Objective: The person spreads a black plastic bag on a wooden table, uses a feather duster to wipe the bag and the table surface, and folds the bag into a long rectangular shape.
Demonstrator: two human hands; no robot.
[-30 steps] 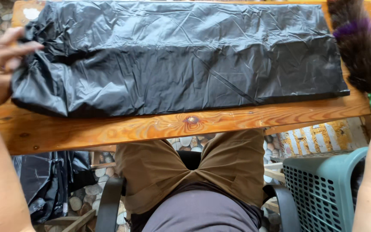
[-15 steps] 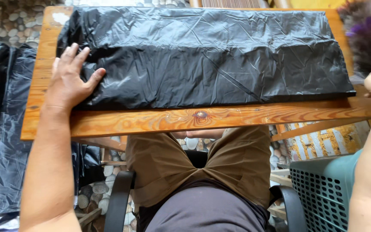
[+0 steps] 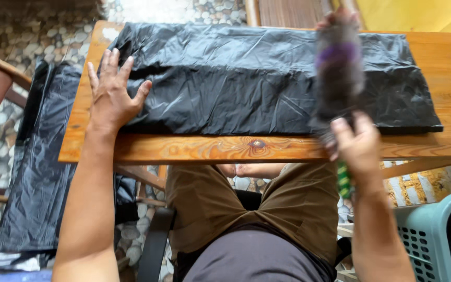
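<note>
Folded black plastic bag (image 3: 267, 78) lies flat across the wooden table (image 3: 194, 149), a bare strip of wood between its near edge and the table's. Left hand (image 3: 111, 94) flat, fingers spread, pressing the bag's left end; right hand (image 3: 358, 146) clenched around a feather duster (image 3: 337, 73) over the bag's right part. More black bags (image 3: 43, 172) hang left of the table, teal basket (image 3: 434, 235) below its right end.

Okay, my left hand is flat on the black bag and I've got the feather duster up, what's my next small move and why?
Probably sweep the feather duster down along the black plastic bag. The left hand pins its left end flat on the wooden table, the right hand holds the duster over the wrinkled right part.
</note>
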